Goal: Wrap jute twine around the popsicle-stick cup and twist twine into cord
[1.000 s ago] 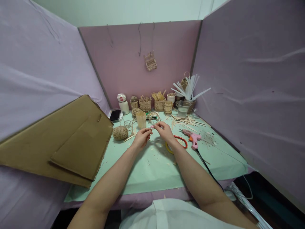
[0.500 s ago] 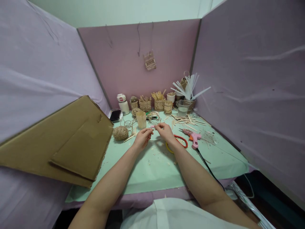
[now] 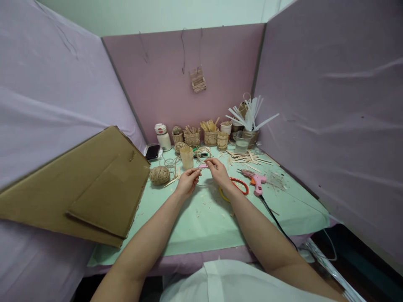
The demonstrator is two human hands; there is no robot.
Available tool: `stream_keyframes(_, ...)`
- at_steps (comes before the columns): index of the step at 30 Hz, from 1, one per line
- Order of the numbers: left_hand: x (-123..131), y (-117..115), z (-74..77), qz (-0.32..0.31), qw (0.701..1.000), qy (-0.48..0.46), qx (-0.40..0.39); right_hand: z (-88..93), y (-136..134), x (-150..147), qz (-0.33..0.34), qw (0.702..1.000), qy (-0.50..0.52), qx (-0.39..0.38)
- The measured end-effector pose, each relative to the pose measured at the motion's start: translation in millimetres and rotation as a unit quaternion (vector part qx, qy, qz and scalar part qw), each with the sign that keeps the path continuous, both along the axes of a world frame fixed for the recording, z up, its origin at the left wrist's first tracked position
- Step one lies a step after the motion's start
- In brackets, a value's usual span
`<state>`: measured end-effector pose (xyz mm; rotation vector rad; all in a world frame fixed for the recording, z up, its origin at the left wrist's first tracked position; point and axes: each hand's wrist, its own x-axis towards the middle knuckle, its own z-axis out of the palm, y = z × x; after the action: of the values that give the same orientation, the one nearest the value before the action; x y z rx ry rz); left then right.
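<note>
Over the middle of the green-covered table, my left hand (image 3: 189, 182) is closed in a pinch, its fingertips on something too thin to make out. Just to its right and slightly farther back, my right hand (image 3: 218, 171) is pinched too; what it holds is too small to tell. A pink object (image 3: 203, 166) shows between and behind the fingertips. Behind my left hand stands a pale stick cup (image 3: 187, 157). The ball of twine (image 3: 159, 175) lies to the left. Partly under my right forearm are red and yellow handles (image 3: 239, 186). A pink glue gun (image 3: 258, 183) rests farther right.
Cardboard sheets (image 3: 103, 188) lean at the left. Along the back stand a white jar (image 3: 163, 137), stick-filled baskets (image 3: 210, 136) and a clear cup (image 3: 242, 144). Loose thin sticks (image 3: 248, 157) lie at the back right. The glue gun's black cord (image 3: 277, 223) runs toward the front edge.
My right hand has shifted slightly up and away from my left, so the fingertips are a little farther apart. More of the pink object shows between them.
</note>
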<state>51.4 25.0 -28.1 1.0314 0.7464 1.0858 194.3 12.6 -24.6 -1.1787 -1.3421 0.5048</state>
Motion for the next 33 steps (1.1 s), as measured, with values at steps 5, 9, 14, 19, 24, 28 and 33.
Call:
stream_keyframes(5,-0.4,0.4,-0.3,-0.003,0.999,-0.034,-0.002,-2.6,1.8,2.2,0.059,0.998,-0.018,-0.033)
stream_keyframes(9,-0.6,0.4,-0.3,-0.01,0.999,-0.035,0.0,0.9,-1.6,1.3,0.09,0.995,-0.035,-0.036)
stream_keyframes(14,-0.1,-0.8,0.6,-0.005,1.0,-0.027,0.003,4.2,-4.5,0.5,0.114,0.992,-0.047,-0.018)
stream_keyframes(19,3.6,-4.1,-1.6,-0.022,1.0,0.004,0.006,2.0,-3.0,2.5,-0.024,0.997,-0.077,-0.012)
stream_keyframes(24,5.5,-7.1,-1.4,-0.031,0.999,0.024,0.013,-1.0,-0.8,6.2,-0.107,0.989,-0.099,-0.031)
stream_keyframes(28,5.3,-9.1,1.2,-0.032,0.999,0.035,0.017,-3.7,0.3,9.6,-0.155,0.981,-0.103,-0.043)
stream_keyframes(33,5.8,-8.7,1.0,-0.025,0.999,0.026,0.023,-3.8,-0.1,11.5,-0.189,0.973,-0.114,-0.065)
